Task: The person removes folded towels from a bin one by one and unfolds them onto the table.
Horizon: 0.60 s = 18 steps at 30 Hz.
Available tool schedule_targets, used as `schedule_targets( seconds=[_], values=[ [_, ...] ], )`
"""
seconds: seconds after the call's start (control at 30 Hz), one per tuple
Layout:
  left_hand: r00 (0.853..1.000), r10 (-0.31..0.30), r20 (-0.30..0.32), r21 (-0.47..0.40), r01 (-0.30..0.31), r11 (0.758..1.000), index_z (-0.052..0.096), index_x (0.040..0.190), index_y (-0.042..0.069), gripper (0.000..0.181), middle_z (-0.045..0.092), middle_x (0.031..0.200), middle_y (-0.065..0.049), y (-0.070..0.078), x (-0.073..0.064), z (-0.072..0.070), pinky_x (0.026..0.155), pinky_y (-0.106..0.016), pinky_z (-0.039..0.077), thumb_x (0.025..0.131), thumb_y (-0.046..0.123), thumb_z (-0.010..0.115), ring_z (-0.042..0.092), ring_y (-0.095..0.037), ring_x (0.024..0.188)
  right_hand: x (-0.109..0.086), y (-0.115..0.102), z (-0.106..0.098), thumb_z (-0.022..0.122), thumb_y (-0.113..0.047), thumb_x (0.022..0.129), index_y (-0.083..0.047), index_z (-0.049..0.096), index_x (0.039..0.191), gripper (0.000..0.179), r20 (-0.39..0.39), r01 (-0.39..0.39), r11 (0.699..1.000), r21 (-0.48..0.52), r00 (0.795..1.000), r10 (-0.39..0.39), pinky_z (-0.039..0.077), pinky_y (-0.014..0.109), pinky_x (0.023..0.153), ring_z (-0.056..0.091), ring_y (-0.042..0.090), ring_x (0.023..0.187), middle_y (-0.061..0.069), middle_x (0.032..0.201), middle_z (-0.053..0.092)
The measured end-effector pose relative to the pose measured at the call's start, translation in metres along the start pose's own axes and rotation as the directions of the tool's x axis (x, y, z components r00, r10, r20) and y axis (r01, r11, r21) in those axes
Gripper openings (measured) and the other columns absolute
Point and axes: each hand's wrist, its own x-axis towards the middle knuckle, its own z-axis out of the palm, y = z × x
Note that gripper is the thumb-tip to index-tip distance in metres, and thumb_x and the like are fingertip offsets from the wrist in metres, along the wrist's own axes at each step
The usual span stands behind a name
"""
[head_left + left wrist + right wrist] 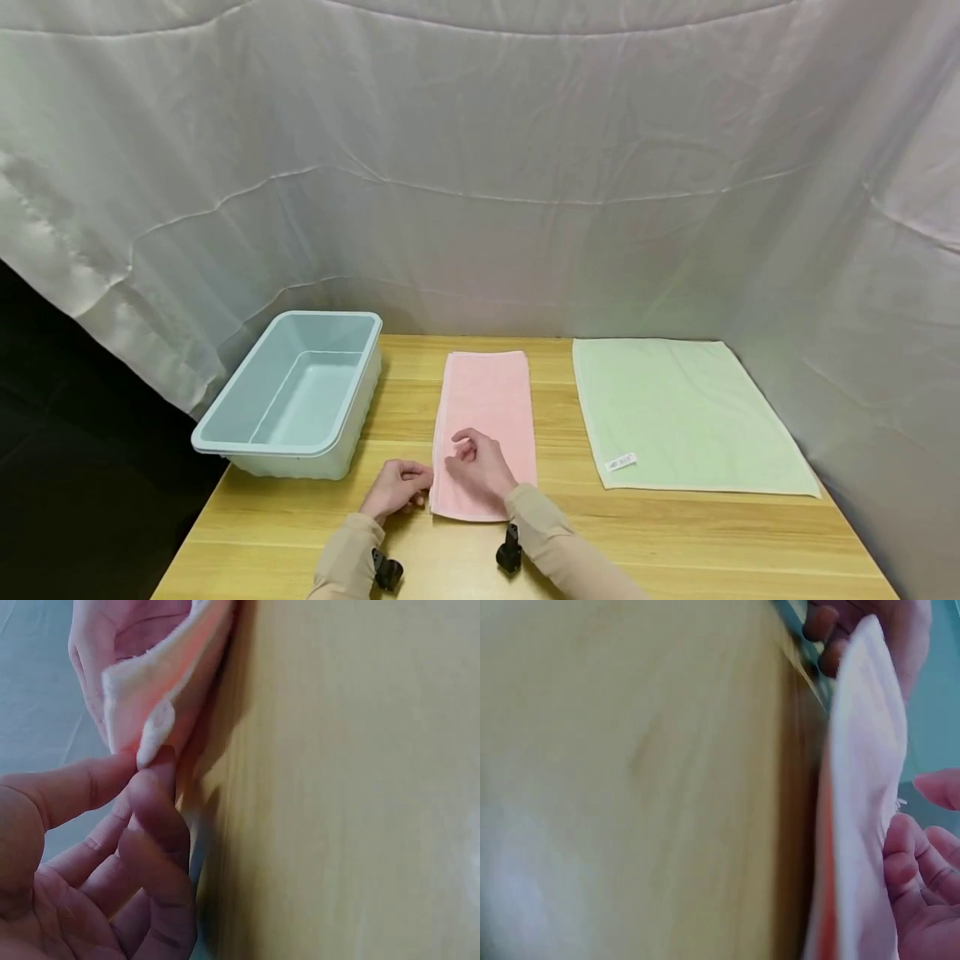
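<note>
A pink towel, folded into a long strip, lies on the wooden table in front of me. My left hand is at its near left edge. In the left wrist view, the thumb and fingers of that hand pinch a corner of the layered towel. Over the towel's near half is my right hand, its fingers loosely bent. The right wrist view shows those fingers against the towel's upper face, the thumb apart from them, nothing pinched between.
A pale blue plastic tub stands at the left of the table. To the right, a light green towel is spread flat, with a white label at its near left corner. A grey curtain hangs behind the table.
</note>
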Motion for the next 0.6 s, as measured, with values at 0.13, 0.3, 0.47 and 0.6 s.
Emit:
schedule_targets(
  seconds=[0.13,0.3,0.47,0.6],
  values=[
    [1.000,-0.015,0.024,-0.036,0.016,0.999,0.067,0.115,-0.013,0.035,0.073,0.076,-0.001,0.0015,0.0005,-0.0004,0.049,-0.021,0.044,0.097,0.016,0.065,0.061,-0.007,0.058,-0.0013,-0.0043,0.0021,0.073,-0.011,0.085,0.003,0.065,0.112,0.031,0.027,-0.033,0.999,-0.012,0.999,0.033,0.047,0.016,0.059,0.056,0.005,0.065,0.010,0.081,0.071],
    [0.998,-0.009,0.063,-0.037,0.011,0.999,0.065,0.118,-0.015,0.039,0.073,0.077,-0.001,0.0018,0.0023,0.0007,0.048,-0.021,0.046,0.096,0.018,0.066,0.063,-0.007,0.058,0.0004,-0.0052,0.0031,0.075,-0.019,0.088,0.002,0.064,0.111,0.033,0.043,-0.058,0.998,-0.007,0.997,0.058,0.048,0.017,0.054,0.058,0.005,0.056,0.008,0.075,0.071],
    [0.997,-0.010,0.073,-0.031,0.012,0.999,0.063,0.121,-0.014,0.040,0.074,0.080,-0.002,0.0022,0.0032,0.0026,0.047,-0.022,0.044,0.096,0.017,0.066,0.061,-0.007,0.057,0.0026,-0.0075,0.0052,0.078,-0.029,0.087,0.000,0.066,0.102,0.035,0.037,-0.105,0.994,0.011,0.994,0.105,0.050,0.018,0.052,0.061,0.006,0.052,0.006,0.072,0.072],
    [0.997,-0.001,0.074,-0.031,0.004,1.000,0.061,0.122,-0.015,0.040,0.074,0.082,-0.006,0.0028,0.0021,0.0030,0.047,-0.022,0.042,0.096,0.014,0.065,0.060,-0.008,0.056,0.0041,-0.0094,0.0051,0.081,-0.025,0.085,0.002,0.067,0.094,0.031,0.046,-0.122,0.992,0.038,0.992,0.120,0.052,0.020,0.049,0.062,0.007,0.051,0.009,0.071,0.073]
  ],
)
